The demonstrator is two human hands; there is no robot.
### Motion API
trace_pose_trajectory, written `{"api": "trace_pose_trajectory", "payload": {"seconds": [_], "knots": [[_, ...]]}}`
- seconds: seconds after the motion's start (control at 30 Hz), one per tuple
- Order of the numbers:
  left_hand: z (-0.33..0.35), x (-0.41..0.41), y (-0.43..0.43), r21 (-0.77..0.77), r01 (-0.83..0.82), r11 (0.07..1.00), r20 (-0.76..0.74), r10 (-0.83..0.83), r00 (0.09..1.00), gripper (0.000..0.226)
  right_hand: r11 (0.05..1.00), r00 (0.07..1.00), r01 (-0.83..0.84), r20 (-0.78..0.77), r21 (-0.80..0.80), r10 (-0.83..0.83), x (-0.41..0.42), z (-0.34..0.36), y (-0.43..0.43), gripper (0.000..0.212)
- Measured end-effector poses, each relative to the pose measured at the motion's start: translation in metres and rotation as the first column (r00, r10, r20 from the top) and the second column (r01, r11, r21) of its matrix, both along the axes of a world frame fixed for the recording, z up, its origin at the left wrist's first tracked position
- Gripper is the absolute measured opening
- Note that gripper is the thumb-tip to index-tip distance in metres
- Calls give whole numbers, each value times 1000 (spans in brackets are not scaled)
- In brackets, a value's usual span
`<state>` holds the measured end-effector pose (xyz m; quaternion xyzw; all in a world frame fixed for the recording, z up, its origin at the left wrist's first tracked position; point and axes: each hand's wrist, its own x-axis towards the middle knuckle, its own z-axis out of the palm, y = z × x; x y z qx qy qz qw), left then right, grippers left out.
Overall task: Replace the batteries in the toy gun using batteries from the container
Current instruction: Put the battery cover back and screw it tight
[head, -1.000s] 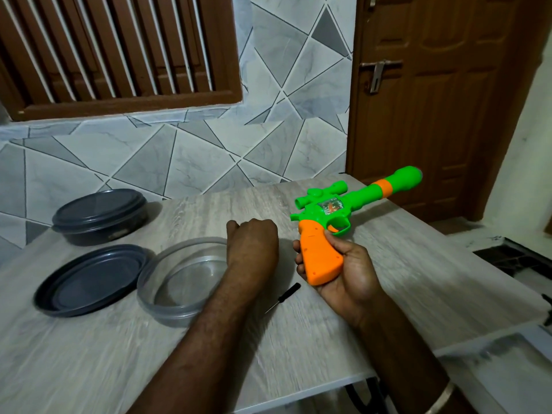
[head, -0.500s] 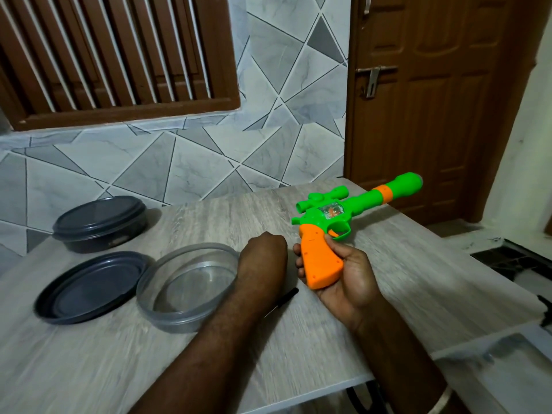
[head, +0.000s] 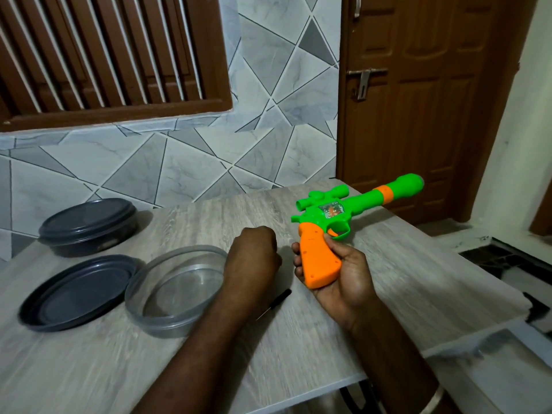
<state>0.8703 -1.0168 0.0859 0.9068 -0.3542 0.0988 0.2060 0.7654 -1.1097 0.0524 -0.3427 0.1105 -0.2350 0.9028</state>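
My right hand (head: 343, 279) holds a green and orange toy gun (head: 337, 222) by its orange grip, barrel pointing up to the right, above the table. My left hand (head: 254, 255) is closed in a fist just left of the grip; I cannot tell whether it holds anything. A clear round container (head: 176, 291) lies open on the table under my left forearm, and I see nothing inside it. Its dark lid (head: 77, 291) lies to its left. A small black screwdriver (head: 276, 301) lies on the table between my forearms.
A second round container with a dark lid on (head: 88, 225) stands at the back left of the grey wood-grain table (head: 388, 294). A tiled wall is behind, a brown door at the right. The table's front edge runs near my forearms.
My left fist shifted slightly right and then back toward the gun's grip. The gun stays held in my right hand, barely moved.
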Motion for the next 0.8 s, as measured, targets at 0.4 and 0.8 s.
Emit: {"api": "trace_pose_trajectory", "payload": {"seconds": [0.4,0.8], "knots": [[-1,-20,0,-767,238,596,-315,-673,670,13,971,969,238,-72,-14,-238,-8,1,-28,37],[-6,-21,-6,-755,200,624,-413,-691,594,11,956,951,293,-104,-2,-292,-10,6,-22,47]]}}
